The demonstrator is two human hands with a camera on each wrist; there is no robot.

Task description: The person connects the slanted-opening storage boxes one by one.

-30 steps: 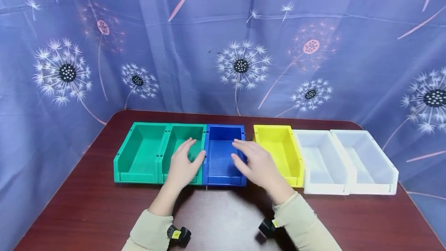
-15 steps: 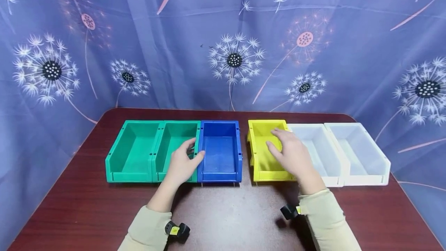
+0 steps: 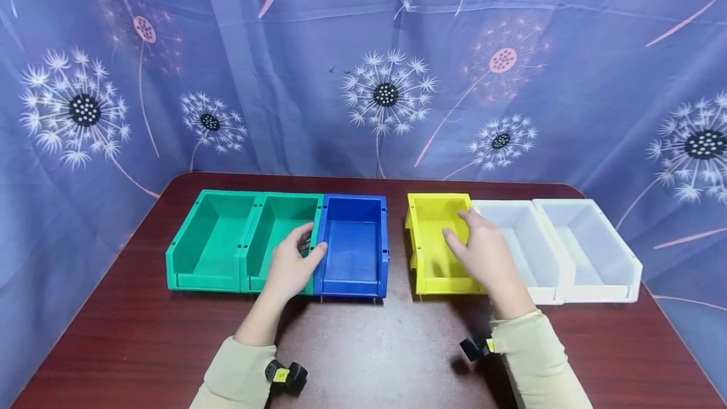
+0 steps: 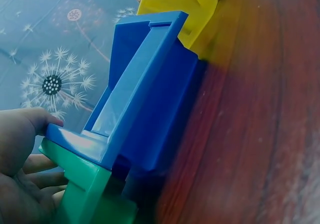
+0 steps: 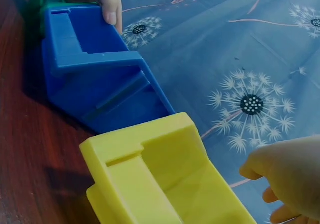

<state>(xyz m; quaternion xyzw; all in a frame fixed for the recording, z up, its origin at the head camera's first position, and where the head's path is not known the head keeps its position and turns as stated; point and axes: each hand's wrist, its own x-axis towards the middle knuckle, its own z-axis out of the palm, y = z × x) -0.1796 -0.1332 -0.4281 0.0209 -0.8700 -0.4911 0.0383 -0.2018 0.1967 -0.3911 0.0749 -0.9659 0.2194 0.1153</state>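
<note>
In the head view, my left hand point(image 3: 289, 265) grips the adjoining walls of the right-hand green bin point(image 3: 250, 284) and the blue bin point(image 3: 353, 251). Its thumb lies over the blue rim, and the fingers reach into the green bin. The left wrist view shows the thumb on the blue bin point(image 4: 145, 99) and the fingers behind the green one point(image 4: 82, 189). My right hand point(image 3: 485, 254) hovers over the right side of the yellow bin point(image 3: 434, 232), fingers loosely bent. Seen from the right wrist, nothing shows between its thumb and fingers, apart from the yellow bin point(image 5: 145, 184).
Another green bin point(image 3: 210, 279) stands at the far left of the row. Two white bins point(image 3: 534, 295) point(image 3: 604, 292) stand right of the yellow one. A gap separates blue from yellow. A patterned curtain point(image 3: 318, 112) hangs behind the brown table point(image 3: 113, 333).
My right hand has moved right, from the blue bin to over the yellow one. My left hand has closed on the green and blue walls; these bins have shifted slightly left, widening the gap to yellow.
</note>
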